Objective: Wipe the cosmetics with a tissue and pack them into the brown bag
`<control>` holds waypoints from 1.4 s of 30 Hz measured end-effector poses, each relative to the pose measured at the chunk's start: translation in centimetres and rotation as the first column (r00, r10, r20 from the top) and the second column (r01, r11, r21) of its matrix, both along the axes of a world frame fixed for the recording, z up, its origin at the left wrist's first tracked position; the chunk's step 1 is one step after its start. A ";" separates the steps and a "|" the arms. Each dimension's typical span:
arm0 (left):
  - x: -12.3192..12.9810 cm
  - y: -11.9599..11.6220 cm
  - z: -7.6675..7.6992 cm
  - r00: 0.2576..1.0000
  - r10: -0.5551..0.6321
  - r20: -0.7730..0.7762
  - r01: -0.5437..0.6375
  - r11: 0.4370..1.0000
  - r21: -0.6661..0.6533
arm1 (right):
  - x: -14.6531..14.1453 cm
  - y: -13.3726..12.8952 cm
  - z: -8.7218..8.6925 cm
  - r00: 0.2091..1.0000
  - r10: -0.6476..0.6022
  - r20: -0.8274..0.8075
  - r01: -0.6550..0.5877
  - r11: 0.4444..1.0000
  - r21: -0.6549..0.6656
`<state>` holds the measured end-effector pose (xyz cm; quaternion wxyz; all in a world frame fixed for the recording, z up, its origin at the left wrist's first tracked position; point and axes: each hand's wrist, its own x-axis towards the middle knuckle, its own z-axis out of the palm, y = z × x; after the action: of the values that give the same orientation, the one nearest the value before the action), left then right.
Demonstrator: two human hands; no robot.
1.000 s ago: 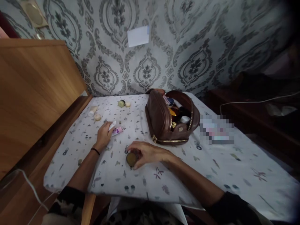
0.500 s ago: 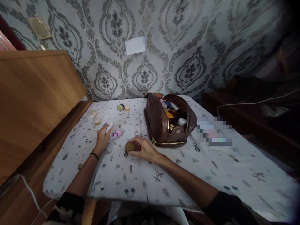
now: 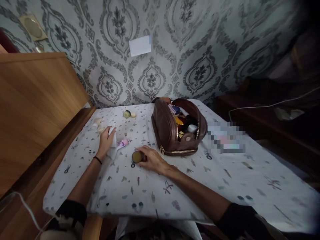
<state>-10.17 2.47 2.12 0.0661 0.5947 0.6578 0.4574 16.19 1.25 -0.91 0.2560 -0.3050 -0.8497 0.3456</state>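
My left hand (image 3: 106,142) is closed on a thin white sheet (image 3: 113,139), tissue or cloth, which hangs down from the fingers. Just right of it a pink tube (image 3: 122,143) with a purple print lies on the patterned cloth. My right hand (image 3: 152,159) grips a small round jar (image 3: 137,157) from its right side, with an olive-brown round face showing. Behind the right hand stands a brown leather toiletry bag (image 3: 163,128), unzipped, with several cosmetics inside.
A small green jar (image 3: 126,114) and a cream-coloured lid (image 3: 133,115) lie farther back. A pale tube (image 3: 96,124) and a round cream item (image 3: 101,129) lie beyond my left hand. A wooden cabinet (image 3: 40,100) borders the left; a blurred item (image 3: 227,140) lies right of the bag.
My left hand has lifted slightly, and more of the white sheet shows, hanging beside the pink tube. My right hand keeps hold of the jar in nearly the same place.
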 end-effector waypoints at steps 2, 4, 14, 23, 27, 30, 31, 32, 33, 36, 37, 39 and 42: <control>-0.6 2.1 0.4 0.999 -0.003 -0.040 0.001 0.999 -0.045 | 0.0 0.0 0.0 1.000 0.005 0.005 -0.005 1.000 0.005; -1.1 4.5 0.7 0.998 0.005 -0.058 -0.009 0.997 -0.075 | 0.0 -0.1 0.0 1.000 0.005 0.017 -0.005 1.000 -0.001; 0.6 14.0 0.7 0.993 0.103 -0.054 -0.109 0.988 -0.106 | 0.2 0.2 -0.3 0.989 -0.011 -0.149 -0.021 0.977 -0.213; 4.5 8.0 3.1 1.000 -0.006 0.021 0.005 0.997 0.073 | 0.0 0.6 0.8 0.650 -0.423 -0.632 -0.488 0.406 -0.773; 8.2 1.1 4.8 0.953 -0.244 0.182 0.215 0.963 0.163 | -0.4 0.5 0.9 0.617 -0.495 -0.612 -0.530 0.314 -0.788; 11.1 -3.2 4.4 0.912 -0.392 0.121 0.381 0.918 0.106 | -0.7 0.3 0.5 0.615 -0.497 -0.613 -0.524 0.323 -0.788; 11.8 -4.0 3.9 0.880 -0.470 0.064 0.467 0.882 0.066 | -0.7 0.2 0.4 0.614 -0.477 -0.628 -0.526 0.346 -0.777; 12.3 -4.6 3.4 0.840 -0.542 0.002 0.542 0.840 0.020 | -0.8 0.0 0.3 0.615 -0.450 -0.648 -0.530 0.374 -0.762; 12.7 -4.9 2.9 0.825 -0.565 -0.022 0.565 0.825 -0.008 | -0.8 -0.2 0.2 0.619 -0.415 -0.666 -0.532 0.402 -0.745; 12.9 -4.7 1.8 0.815 -0.574 0.081 0.579 0.812 -0.071 | -0.8 -0.6 0.3 0.649 -0.326 -0.687 -0.531 0.452 -0.716; 12.7 -4.5 1.7 0.809 -0.563 0.167 0.581 0.810 -0.083 | -0.8 -0.7 0.3 0.663 -0.302 -0.684 -0.531 0.454 -0.715; 12.3 -4.2 1.6 0.775 -0.522 0.357 0.585 0.805 -0.095 | -0.8 -0.7 0.5 0.682 -0.265 -0.682 -0.543 0.441 -0.715; 11.7 -4.0 1.4 0.712 -0.393 0.581 0.567 0.811 -0.146 | -0.6 -0.5 0.7 0.684 -0.249 -0.685 -0.582 0.380 -0.719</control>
<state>1.56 -1.49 3.48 0.4547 0.5799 0.4977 0.4575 15.55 0.74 -0.24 0.3072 -0.1372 -0.3757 0.8635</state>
